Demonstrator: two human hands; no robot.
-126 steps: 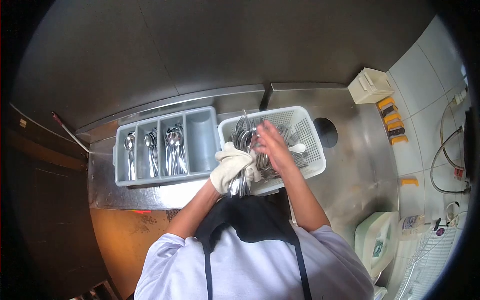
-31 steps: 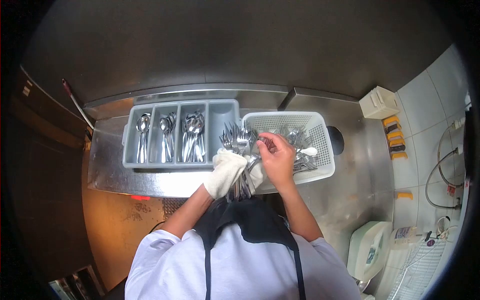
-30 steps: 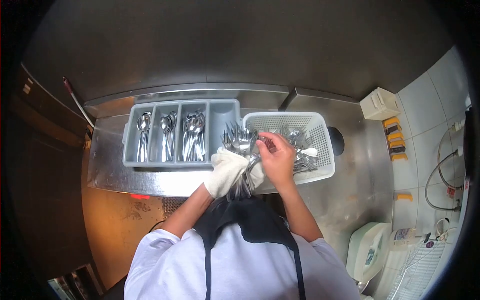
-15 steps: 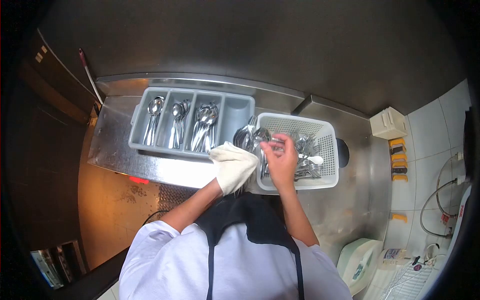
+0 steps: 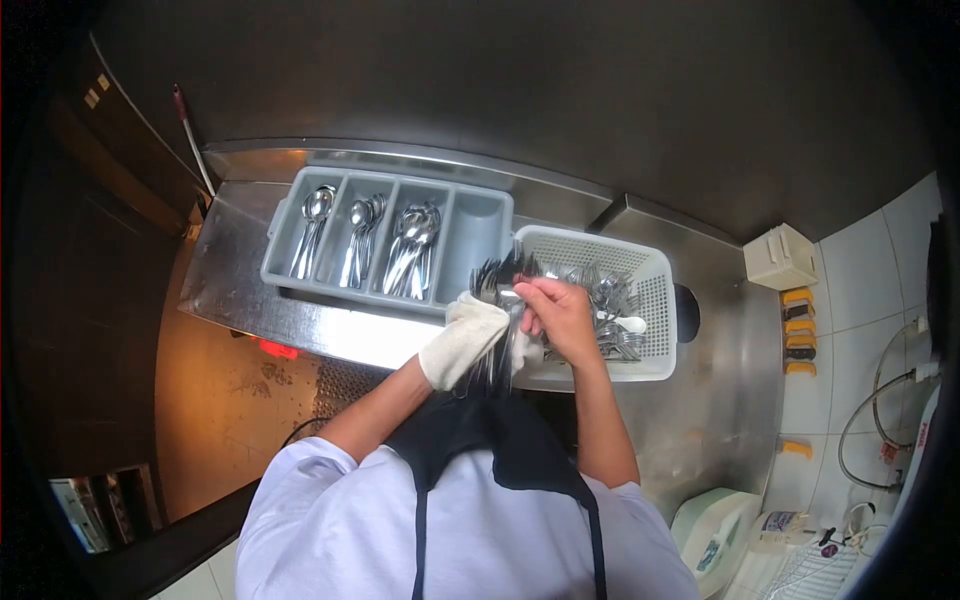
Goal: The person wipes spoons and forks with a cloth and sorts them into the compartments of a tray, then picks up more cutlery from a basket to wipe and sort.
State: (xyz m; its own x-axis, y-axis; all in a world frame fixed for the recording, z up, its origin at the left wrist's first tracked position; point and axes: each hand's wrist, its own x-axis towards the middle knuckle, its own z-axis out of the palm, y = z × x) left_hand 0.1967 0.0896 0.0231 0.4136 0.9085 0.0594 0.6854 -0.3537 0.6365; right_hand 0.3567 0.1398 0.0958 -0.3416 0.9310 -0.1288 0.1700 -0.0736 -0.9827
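Right hand [image 5: 562, 315] just scooted in, fingers pinching at the forks [image 5: 488, 280], left hand [image 5: 462, 345] clutching them with white cloth [image 5: 478, 318].

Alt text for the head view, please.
A person's left hand, wrapped in white cloth, grips a bunch of forks; the right hand touches them. Beyond are a gray four-compartment tray, three compartments holding spoons, and a white basket of cutlery.
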